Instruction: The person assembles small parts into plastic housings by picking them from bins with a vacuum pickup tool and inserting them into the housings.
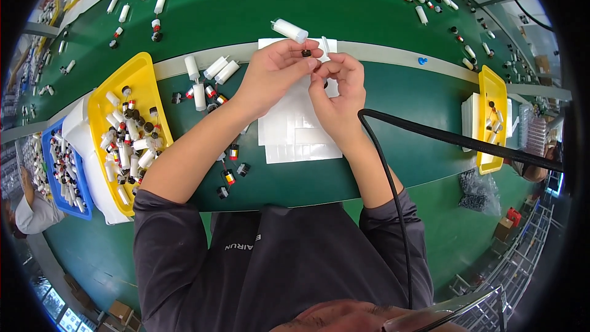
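Clear-lensed glasses (pixel 455 312) overlook the left hand (pixel 276 75) pinching a small round black part (pixel 306 53); right hand (pixel 342 92) meeting it, grip indiscernible.

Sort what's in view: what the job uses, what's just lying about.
Apparently in use:
small black part in the left hand
white cylinder beyond it
white sheets below
yellow tray of parts at left

Probably lying about:
blue piece
clear plastic bag
cardboard box at right
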The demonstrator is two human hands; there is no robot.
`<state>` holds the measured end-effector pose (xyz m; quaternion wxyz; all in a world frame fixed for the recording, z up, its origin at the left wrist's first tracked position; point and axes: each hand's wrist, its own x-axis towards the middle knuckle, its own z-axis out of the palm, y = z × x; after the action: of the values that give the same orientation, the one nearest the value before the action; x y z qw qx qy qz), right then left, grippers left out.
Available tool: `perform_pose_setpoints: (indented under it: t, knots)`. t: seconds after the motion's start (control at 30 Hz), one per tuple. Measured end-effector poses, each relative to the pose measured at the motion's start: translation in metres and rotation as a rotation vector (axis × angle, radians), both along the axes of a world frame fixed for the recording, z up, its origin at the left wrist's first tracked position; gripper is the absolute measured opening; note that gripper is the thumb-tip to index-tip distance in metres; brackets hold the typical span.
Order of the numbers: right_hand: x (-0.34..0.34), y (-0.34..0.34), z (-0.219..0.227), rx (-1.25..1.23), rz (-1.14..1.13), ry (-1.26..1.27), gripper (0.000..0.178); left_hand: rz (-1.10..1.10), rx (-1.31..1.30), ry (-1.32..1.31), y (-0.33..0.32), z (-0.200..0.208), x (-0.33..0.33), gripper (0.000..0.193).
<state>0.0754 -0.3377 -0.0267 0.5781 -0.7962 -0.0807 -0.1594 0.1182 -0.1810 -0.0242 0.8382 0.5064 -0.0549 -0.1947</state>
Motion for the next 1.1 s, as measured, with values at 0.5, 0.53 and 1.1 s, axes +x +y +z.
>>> perform_pose_setpoints:
  t: [0.5, 0.53, 1.1]
  knots:
    - [0.017, -0.044, 0.031, 0.714, 0.397, 0.590, 0.008, -0.182, 0.018, 0.007, 0.005, 0.003, 0.005, 0.040]
    - [0.017, -0.046, 0.035, 0.714, 0.397, 0.592, 0.008, -0.190, 0.046, 0.008, 0.005, 0.003, 0.005, 0.041]
    - [0.010, -0.030, 0.036, 0.497, 0.243, 0.536, 0.006, -0.200, 0.123, 0.025, 0.004, 0.004, 0.003, 0.038]
